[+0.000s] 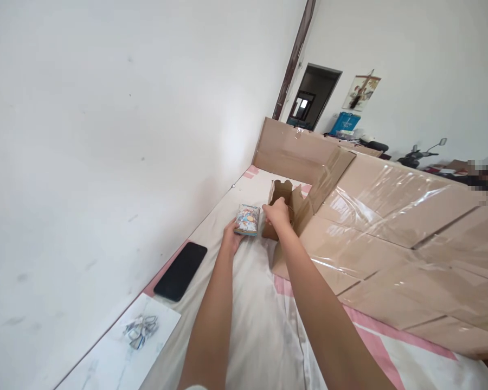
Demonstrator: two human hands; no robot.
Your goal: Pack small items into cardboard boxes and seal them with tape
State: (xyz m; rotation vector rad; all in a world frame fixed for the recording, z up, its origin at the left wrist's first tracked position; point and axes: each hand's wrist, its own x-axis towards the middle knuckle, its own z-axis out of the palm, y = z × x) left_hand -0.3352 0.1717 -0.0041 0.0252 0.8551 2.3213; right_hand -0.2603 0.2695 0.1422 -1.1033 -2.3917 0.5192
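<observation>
My left hand (230,238) is closed round the lower left edge of a small box with a colourful printed picture (248,216), tilted up above the sheet. Just right of it, my right hand (276,212) is at the mouth of an open brown cardboard box (270,230), whose flaps stand up. The right fingers look curled together; what they grip, if anything, is hidden by the hand. The two hands are close together but apart.
A black phone (181,271) lies on the sheet (252,325) by the white wall. Nearer me, a white marbled board (117,352) bears a small tangle of clear and dark pieces (141,329). Taped cardboard panels (382,227) form a barrier on the right.
</observation>
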